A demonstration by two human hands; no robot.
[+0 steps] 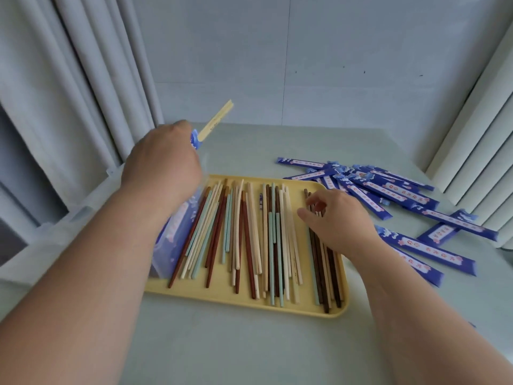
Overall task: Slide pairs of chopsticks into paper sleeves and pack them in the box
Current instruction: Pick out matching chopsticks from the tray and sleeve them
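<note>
My left hand [163,159] grips a pair of pale bamboo chopsticks [216,120] in a blue paper sleeve [194,138]. It holds them tilted up over the clear plastic box [111,190] left of the tray. Sleeved pairs [177,226] lie inside that box. The yellow tray [222,297] carries several loose chopsticks [244,234] in brown, cream and mint. My right hand [336,220] rests on the tray's right side, thumb and curled fingers pinching dark brown chopsticks [327,276] that still lie flat.
Several empty blue sleeves [388,190] lie scattered on the pale table [249,345] right of the tray. Grey curtains [69,93] hang at the left, white blinds [477,162] at the right, and a wall stands behind.
</note>
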